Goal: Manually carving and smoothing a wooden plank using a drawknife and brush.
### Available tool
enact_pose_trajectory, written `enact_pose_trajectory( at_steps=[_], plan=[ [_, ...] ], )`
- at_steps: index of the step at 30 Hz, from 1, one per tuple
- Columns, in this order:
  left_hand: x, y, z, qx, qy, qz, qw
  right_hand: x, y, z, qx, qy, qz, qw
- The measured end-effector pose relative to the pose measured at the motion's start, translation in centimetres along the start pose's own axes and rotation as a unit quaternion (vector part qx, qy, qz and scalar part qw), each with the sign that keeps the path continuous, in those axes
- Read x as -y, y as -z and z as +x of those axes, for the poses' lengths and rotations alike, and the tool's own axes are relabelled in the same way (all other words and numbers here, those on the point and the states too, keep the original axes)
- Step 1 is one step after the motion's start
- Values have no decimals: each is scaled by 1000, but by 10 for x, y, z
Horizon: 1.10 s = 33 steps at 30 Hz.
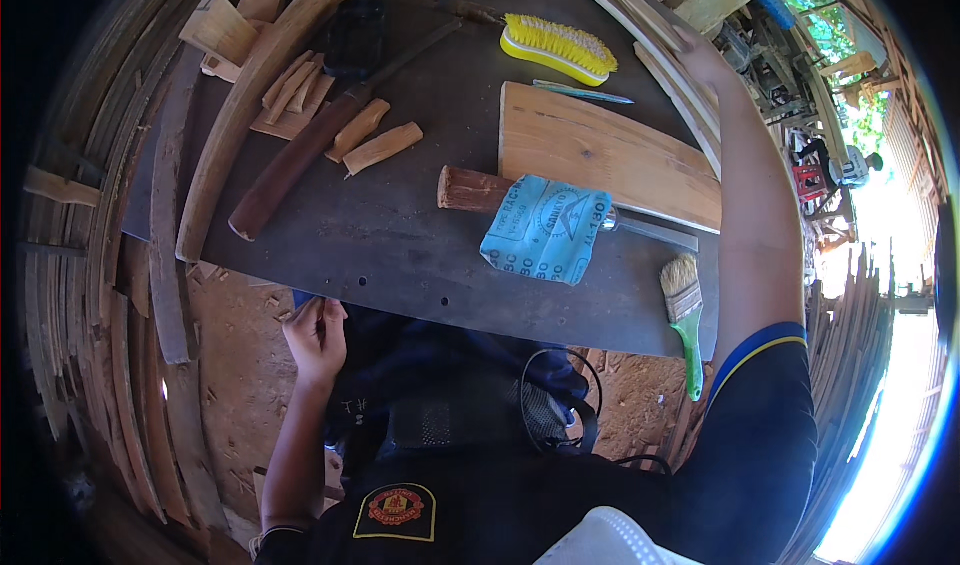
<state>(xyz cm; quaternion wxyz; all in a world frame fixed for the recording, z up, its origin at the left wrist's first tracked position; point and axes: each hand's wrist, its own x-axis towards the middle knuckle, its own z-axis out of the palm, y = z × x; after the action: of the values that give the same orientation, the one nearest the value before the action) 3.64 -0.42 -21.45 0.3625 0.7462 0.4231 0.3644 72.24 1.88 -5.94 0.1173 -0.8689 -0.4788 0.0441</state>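
My left hand, fingers curled, grips the front edge of the dark table. My right hand reaches to the far right, its fingers at long pale wood strips and partly hidden. A wooden board lies beside that arm, below a thin pointed tool and a yellow scrub brush. A blue sandpaper piece rests over a wooden-handled chisel. A green-handled paintbrush lies at the right front corner.
Long timber, small wood offcuts, a long-handled tool and a dark tray occupy the table's left side. Stacked bamboo and wood slats line the left. A red crate and cluttered machinery sit beyond the right side.
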Motion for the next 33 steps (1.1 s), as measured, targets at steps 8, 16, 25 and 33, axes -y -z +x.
enact_pose_trajectory(
  at_steps=[8, 16, 25, 33],
  plan=[
    [8, 2, -1, -12, -23, 11, 1000, 73, -9, 8, 30, 100, -40, 994],
    [8, 2, 2, -2, -17, 15, 1000, 46, -10, 23, 34, 143, 103, 984],
    [5, 3, -1, -7, -6, 5, 1000, 90, -1, -16, -73, 141, 15, 987],
    [19, 5, -3, -7, -25, -2, 1000, 97, -4, -80, -53, 190, -14, 980]
  ],
)
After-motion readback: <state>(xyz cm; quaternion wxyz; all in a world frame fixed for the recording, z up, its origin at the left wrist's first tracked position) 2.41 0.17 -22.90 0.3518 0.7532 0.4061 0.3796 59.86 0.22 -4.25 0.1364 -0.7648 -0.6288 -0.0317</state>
